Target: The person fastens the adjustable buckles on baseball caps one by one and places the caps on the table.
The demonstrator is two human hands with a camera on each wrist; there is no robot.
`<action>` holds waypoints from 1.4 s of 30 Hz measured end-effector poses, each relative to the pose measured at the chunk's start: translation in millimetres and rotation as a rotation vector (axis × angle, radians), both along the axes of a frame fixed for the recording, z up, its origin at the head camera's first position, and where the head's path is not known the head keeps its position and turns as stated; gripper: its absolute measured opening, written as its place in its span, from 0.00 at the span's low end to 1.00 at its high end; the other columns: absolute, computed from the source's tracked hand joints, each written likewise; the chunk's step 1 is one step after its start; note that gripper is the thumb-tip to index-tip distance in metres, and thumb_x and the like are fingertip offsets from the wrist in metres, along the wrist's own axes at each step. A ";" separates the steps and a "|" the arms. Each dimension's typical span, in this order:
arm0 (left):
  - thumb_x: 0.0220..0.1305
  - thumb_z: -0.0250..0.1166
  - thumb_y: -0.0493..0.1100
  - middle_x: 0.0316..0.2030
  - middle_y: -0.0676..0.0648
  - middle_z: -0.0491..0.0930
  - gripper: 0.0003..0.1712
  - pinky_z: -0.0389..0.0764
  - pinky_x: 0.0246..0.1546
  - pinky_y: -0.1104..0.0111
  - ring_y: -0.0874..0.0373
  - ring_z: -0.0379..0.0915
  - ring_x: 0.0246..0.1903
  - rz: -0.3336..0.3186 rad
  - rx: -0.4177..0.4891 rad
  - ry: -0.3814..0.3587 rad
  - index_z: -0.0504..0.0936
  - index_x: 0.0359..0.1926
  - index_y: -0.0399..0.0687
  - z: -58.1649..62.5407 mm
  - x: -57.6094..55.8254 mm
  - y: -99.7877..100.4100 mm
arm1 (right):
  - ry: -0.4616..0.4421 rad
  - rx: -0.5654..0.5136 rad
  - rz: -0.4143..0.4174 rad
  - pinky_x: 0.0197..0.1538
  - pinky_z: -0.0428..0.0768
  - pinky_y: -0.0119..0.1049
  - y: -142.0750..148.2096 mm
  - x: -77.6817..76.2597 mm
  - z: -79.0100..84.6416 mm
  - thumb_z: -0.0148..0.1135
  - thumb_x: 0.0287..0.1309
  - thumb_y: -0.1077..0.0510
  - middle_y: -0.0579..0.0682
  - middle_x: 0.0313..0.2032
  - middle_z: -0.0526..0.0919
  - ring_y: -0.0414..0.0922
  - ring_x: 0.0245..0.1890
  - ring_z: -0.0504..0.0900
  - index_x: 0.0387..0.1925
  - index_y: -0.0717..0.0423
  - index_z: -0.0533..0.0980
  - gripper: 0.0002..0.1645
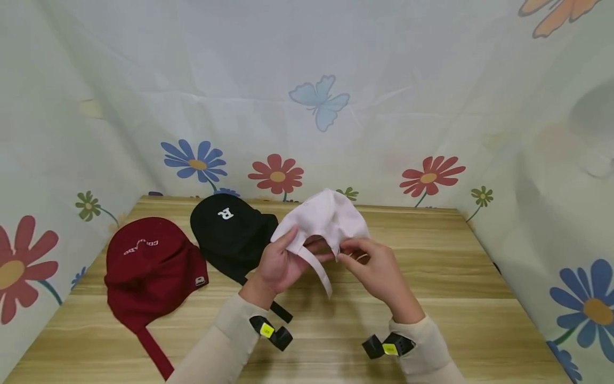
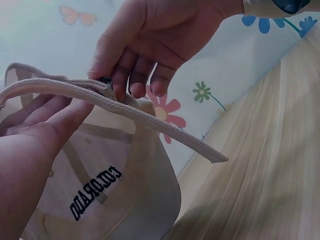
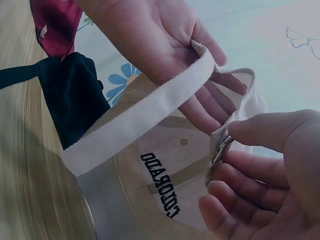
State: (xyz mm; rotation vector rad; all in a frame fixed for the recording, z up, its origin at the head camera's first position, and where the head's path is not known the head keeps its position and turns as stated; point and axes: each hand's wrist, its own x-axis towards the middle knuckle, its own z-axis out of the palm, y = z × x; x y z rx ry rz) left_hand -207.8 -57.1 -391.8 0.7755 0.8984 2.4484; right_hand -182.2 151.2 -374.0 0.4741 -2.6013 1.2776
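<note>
A white baseball cap (image 1: 328,213) is held above the table, its rear opening facing me. My left hand (image 1: 280,264) grips the left side of that opening, thumb outside and fingers reaching inside the cap. From this side a loose strap (image 1: 317,268) hangs down with its end free. My right hand (image 1: 376,269) pinches the other side of the opening between thumb and fingers, at a small metal buckle (image 3: 223,146) partly hidden by the fingertips. Dark COLORADO stitching (image 3: 161,185) shows inside the cap in both wrist views.
A black cap (image 1: 230,232) with a white R lies left of the white cap, its strap running toward me under the left forearm. Further left lies a dark red cap (image 1: 148,272), strap extended. The wooden table (image 1: 441,320) is bordered by a flower-printed cloth (image 1: 374,138).
</note>
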 end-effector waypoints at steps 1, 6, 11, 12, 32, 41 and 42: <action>0.73 0.30 0.48 0.55 0.41 0.70 0.23 0.65 0.58 0.46 0.45 0.68 0.57 -0.003 0.000 0.002 0.54 0.65 0.47 0.0 0.1 -0.2 | -0.018 -0.007 0.003 0.34 0.80 0.32 0.1 -0.3 0.2 0.65 0.49 0.45 0.38 0.30 0.80 0.36 0.29 0.78 0.36 0.41 0.79 0.12; 0.73 0.29 0.47 0.54 0.42 0.71 0.23 0.68 0.57 0.49 0.47 0.69 0.56 -0.018 0.005 0.005 0.55 0.64 0.47 -0.2 0.6 -1.2 | -0.101 -0.049 0.019 0.35 0.80 0.33 1.1 -1.5 -0.3 0.68 0.44 0.42 0.40 0.30 0.80 0.39 0.31 0.78 0.32 0.41 0.77 0.14; 0.73 0.29 0.48 0.53 0.43 0.72 0.23 0.70 0.56 0.51 0.48 0.70 0.55 -0.019 0.000 0.001 0.55 0.63 0.47 -0.6 0.7 -1.5 | -0.170 -0.104 0.008 0.30 0.77 0.30 0.5 -1.1 -1.0 0.71 0.40 0.42 0.45 0.27 0.78 0.41 0.28 0.76 0.27 0.46 0.75 0.18; 0.73 0.30 0.48 0.53 0.43 0.72 0.23 0.70 0.56 0.51 0.48 0.70 0.55 -0.018 -0.002 0.000 0.55 0.64 0.47 -0.5 0.6 -1.5 | -0.181 -0.117 0.004 0.29 0.76 0.30 0.1 -1.2 -1.3 0.71 0.40 0.43 0.46 0.26 0.78 0.41 0.26 0.75 0.26 0.48 0.75 0.18; 0.67 0.48 0.43 0.56 0.47 0.69 0.23 0.68 0.60 0.58 0.52 0.67 0.58 -0.008 -0.047 0.119 0.56 0.61 0.47 -6.3 0.6 0.2 | -0.286 -0.444 0.194 0.33 0.80 0.42 -2.8 -3.2 -7.7 0.65 0.51 0.54 0.55 0.28 0.80 0.49 0.24 0.78 0.31 0.64 0.77 0.15; 0.59 0.62 0.42 0.58 0.45 0.62 0.33 0.69 0.58 0.68 0.54 0.62 0.57 0.176 -0.270 0.178 0.54 0.61 0.49 -6.8 6.9 2.3 | -0.288 -0.545 0.243 0.33 0.81 0.47 -3.7 -4.0 -2.0 0.62 0.54 0.57 0.49 0.23 0.78 0.44 0.24 0.78 0.31 0.65 0.75 0.12; 0.57 0.63 0.44 0.58 0.45 0.62 0.35 0.70 0.57 0.70 0.54 0.62 0.56 0.214 -0.335 0.169 0.55 0.61 0.50 -7.5 8.1 2.7 | -0.286 -0.553 0.250 0.33 0.81 0.45 -3.8 -4.2 -1.3 0.62 0.54 0.58 0.49 0.24 0.78 0.42 0.24 0.78 0.31 0.65 0.75 0.12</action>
